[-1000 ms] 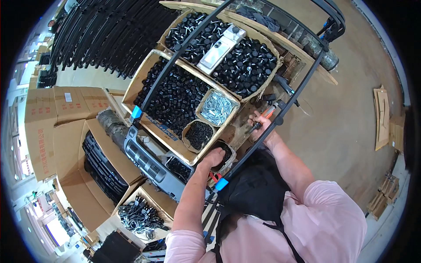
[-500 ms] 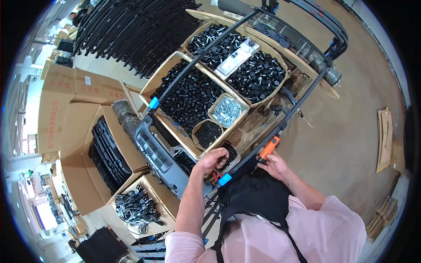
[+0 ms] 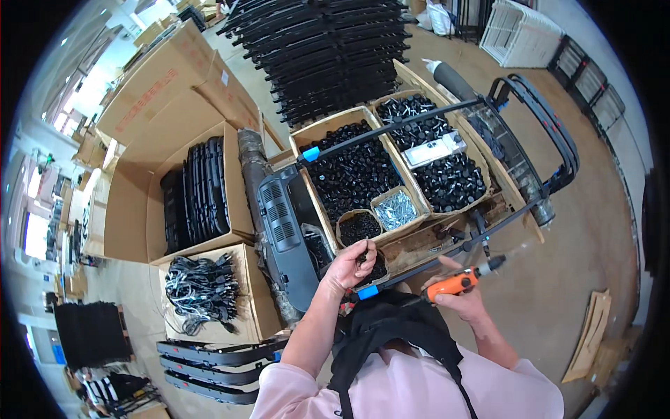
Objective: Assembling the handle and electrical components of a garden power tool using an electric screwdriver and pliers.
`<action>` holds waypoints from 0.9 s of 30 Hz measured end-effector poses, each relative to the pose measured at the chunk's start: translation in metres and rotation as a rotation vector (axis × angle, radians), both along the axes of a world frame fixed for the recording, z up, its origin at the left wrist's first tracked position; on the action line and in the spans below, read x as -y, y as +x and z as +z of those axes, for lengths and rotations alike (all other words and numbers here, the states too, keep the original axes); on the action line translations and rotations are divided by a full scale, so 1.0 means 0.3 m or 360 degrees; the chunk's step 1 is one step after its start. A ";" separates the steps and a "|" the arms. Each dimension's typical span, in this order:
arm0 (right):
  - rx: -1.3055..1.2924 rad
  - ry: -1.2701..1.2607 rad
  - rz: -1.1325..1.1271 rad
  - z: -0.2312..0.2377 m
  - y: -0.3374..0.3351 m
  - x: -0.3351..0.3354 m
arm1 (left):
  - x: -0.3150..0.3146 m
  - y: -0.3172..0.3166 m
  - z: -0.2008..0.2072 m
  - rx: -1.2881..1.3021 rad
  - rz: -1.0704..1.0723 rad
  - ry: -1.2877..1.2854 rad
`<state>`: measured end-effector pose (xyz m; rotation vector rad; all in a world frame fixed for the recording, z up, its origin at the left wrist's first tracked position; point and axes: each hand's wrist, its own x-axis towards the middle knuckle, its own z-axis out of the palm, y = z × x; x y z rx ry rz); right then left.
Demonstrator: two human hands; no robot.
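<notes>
My left hand [image 3: 351, 267] is closed, fingertips pinched together, over a small box of black screws [image 3: 377, 269] at the near end of the workbench. Whatever is in its fingers is too small to make out. My right hand [image 3: 462, 299] grips an orange and black electric screwdriver [image 3: 453, 285], its dark nose pointing right. Between my hands and the bins runs a black tubular frame [image 3: 426, 267], with a blue clip [image 3: 368, 292] near my left wrist. Another blue clip [image 3: 310, 154] marks its far left corner.
Past the frame, bins hold black knobs [image 3: 352, 164], black-headed bolts [image 3: 453, 180] and silver screws [image 3: 395, 210]. A grey plastic panel [image 3: 283, 223] stands left, beside a carton of black parts [image 3: 202, 188] and a cable bundle [image 3: 202, 290]. Black bars [image 3: 328, 56] are stacked behind.
My view has swung, so the bench appears farther right. The screwdriver has come away from the frame bar and tipped over to point right. My left hand stays at the small screw box.
</notes>
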<state>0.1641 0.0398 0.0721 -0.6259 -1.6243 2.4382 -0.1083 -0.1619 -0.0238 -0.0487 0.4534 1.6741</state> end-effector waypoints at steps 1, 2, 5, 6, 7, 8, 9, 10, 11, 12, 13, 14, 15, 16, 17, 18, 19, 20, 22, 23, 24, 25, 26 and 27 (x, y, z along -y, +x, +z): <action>-0.0029 -0.0025 0.0024 0.004 -0.026 0.009 | -0.002 0.015 0.029 -0.0164 0.0069 -0.0150; -0.0055 -0.0051 0.0053 0.004 -0.050 0.017 | -0.003 0.030 0.044 -0.0324 0.0145 -0.0301; -0.0332 0.0369 0.0089 0.008 -0.131 0.022 | 0.011 0.070 0.033 -0.0568 0.0200 -0.0446; -0.0432 0.0681 0.0098 0.025 -0.167 0.016 | 0.016 0.082 0.028 -0.0693 0.0222 -0.0569; -0.0475 0.0760 0.0141 0.058 -0.198 0.006 | 0.022 0.097 0.037 -0.0655 0.0267 -0.0645; -0.0483 0.0758 0.0171 0.082 -0.225 -0.001 | 0.027 0.111 0.046 -0.0649 0.0297 -0.0649; -0.0498 0.0791 0.0175 0.103 -0.249 -0.007 | 0.031 0.125 0.055 -0.0557 0.0386 -0.0676; -0.0513 0.0829 0.0187 0.136 -0.276 -0.011 | 0.035 0.142 0.069 -0.0459 0.0481 -0.0697; -0.0546 0.0887 0.0192 0.187 -0.304 -0.007 | 0.039 0.171 0.083 -0.0489 0.0590 -0.0688; -0.0554 0.0880 0.0242 0.195 -0.332 -0.022 | 0.042 0.186 0.076 -0.0472 0.0638 -0.0694; -0.0780 0.1068 0.0266 0.203 -0.360 -0.030 | 0.050 0.203 0.069 -0.0406 0.0726 -0.0627; -0.1018 0.1247 0.0272 0.213 -0.376 -0.040 | 0.050 0.221 0.067 -0.0352 0.0805 -0.0556; -0.1076 0.1271 0.0304 0.228 -0.387 -0.045 | 0.045 0.238 0.063 -0.0297 0.0851 -0.0545; -0.1089 0.1256 0.0356 0.225 -0.400 -0.046 | 0.045 0.255 0.061 -0.0279 0.0901 -0.0549; -0.0937 0.1091 0.0435 0.220 -0.417 -0.042 | 0.049 0.273 0.064 -0.0173 0.0965 -0.0499; -0.0779 0.0930 0.0514 0.211 -0.433 -0.036 | 0.052 0.292 0.067 -0.0068 0.1030 -0.0446; -0.0711 0.0827 0.0527 0.181 -0.446 -0.024 | 0.050 0.307 0.066 -0.0052 0.1099 -0.0476; -0.0719 0.0816 0.0588 0.157 -0.457 -0.012 | 0.053 0.321 0.066 -0.0035 0.1158 -0.0478; -0.0795 0.0776 0.0673 0.115 -0.473 0.013 | 0.065 0.342 0.064 0.0071 0.1286 -0.0407; -0.0769 0.0674 0.0735 0.091 -0.473 0.025 | 0.071 0.351 0.064 0.0104 0.1333 -0.0375; -0.0767 0.0659 0.0787 0.081 -0.475 0.037 | 0.078 0.357 0.064 0.0124 0.1383 -0.0380; -0.0741 0.0661 0.0823 0.075 -0.480 0.054 | 0.084 0.358 0.072 0.0182 0.1447 -0.0360; -0.0713 0.0664 0.0854 0.069 -0.486 0.068 | 0.092 0.360 0.081 0.0240 0.1506 -0.0339; -0.0718 0.0673 0.0898 0.057 -0.491 0.079 | 0.104 0.362 0.090 0.0272 0.1535 -0.0306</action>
